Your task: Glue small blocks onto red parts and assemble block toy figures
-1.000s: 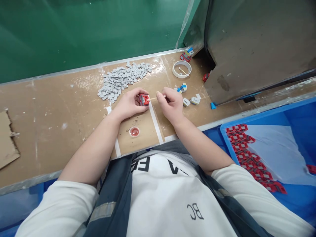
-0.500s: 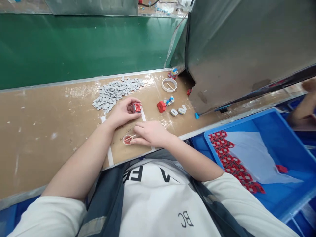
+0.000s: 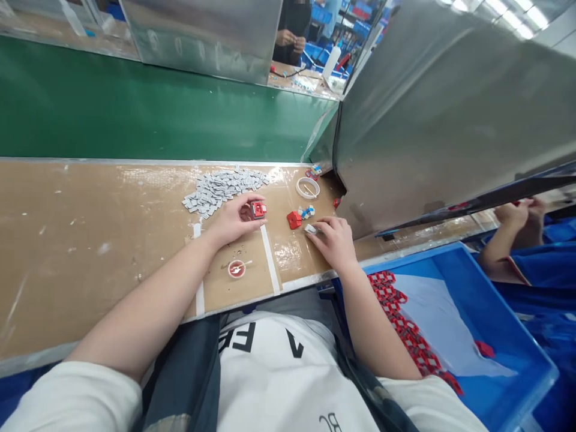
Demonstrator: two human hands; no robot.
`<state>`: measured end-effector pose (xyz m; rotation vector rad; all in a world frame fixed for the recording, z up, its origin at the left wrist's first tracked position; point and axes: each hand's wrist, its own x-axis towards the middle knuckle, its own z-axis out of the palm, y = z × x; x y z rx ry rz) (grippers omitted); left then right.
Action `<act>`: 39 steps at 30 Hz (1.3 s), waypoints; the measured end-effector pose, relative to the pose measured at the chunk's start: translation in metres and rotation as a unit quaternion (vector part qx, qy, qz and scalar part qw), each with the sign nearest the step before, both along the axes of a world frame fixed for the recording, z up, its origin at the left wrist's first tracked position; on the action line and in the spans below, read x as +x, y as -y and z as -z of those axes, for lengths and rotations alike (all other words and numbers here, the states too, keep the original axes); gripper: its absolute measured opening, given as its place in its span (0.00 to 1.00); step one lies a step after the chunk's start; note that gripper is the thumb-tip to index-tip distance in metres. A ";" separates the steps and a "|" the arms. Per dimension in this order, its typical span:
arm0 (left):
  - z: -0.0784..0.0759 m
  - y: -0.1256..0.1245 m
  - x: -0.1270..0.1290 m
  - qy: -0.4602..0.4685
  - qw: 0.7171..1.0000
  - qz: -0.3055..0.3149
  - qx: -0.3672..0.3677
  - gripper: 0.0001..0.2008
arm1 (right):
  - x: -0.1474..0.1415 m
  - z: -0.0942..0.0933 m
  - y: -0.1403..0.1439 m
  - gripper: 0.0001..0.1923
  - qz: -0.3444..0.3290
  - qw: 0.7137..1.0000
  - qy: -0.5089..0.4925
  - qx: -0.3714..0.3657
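My left hand (image 3: 234, 221) is closed around a small red plastic part with a grey edge (image 3: 258, 209), its hollow side facing up. My right hand (image 3: 333, 240) is at the right of the table, thumb and index finger closed about a small light-grey block (image 3: 310, 229). Whether the block is lifted I cannot tell. Just left of those fingertips lie a red block (image 3: 294, 220) and a blue-and-white piece (image 3: 308, 212). Nearer my body stands a small round cup of reddish contents (image 3: 236, 269), with a thin stick (image 3: 245, 263) resting across it.
Many flat grey pieces (image 3: 220, 189) are heaped behind my left hand. A tape ring (image 3: 308, 188) lies near the metal panel (image 3: 441, 120) at right. The blue bin (image 3: 508, 336) holds rows of red parts (image 3: 405, 324). Other people's hands (image 3: 517, 213) show beyond.
My right hand has let go of the stick at the cup and moved right to the light-grey block. My left hand still holds the red part. The camera view has tilted up.
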<state>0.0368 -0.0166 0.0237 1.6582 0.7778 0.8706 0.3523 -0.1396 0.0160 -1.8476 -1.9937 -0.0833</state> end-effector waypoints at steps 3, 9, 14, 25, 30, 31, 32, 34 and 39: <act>0.000 0.004 -0.002 0.033 0.998 -0.003 0.060 0.28 | -0.023 -0.015 -0.004 0.15 -0.068 0.988 -0.137 0.013; -0.001 0.006 -0.003 0.007 0.995 -0.024 0.099 0.25 | -0.076 -0.054 -0.023 0.14 -0.166 0.945 -0.282 -0.010; -0.003 0.009 -0.003 -0.022 0.992 -0.063 0.102 0.24 | -0.096 -0.064 -0.039 0.17 -0.160 0.931 -0.324 -0.047; 0.002 0.008 -0.003 -0.107 0.973 -0.113 0.171 0.22 | -0.105 -0.077 -0.060 0.23 -0.240 0.963 -0.093 -0.079; 0.002 0.010 -0.001 -0.131 0.962 -0.110 0.211 0.22 | -0.108 -0.068 -0.066 0.25 -0.220 0.967 -0.082 -0.096; 0.002 0.010 -0.001 -0.140 0.960 -0.111 0.217 0.22 | -0.109 -0.067 -0.066 0.25 -0.220 0.967 -0.082 -0.099; 0.002 0.010 0.000 -0.152 0.956 -0.111 0.223 0.22 | -0.109 -0.066 -0.067 0.25 -0.221 0.966 -0.082 -0.102; 0.002 0.010 0.001 -0.180 0.950 -0.108 0.230 0.21 | -0.108 -0.064 -0.068 0.25 -0.222 0.966 -0.081 -0.109; 0.002 0.011 0.003 -0.220 0.943 -0.112 0.225 0.22 | -0.108 -0.055 -0.074 0.25 -0.221 0.963 -0.110 -0.111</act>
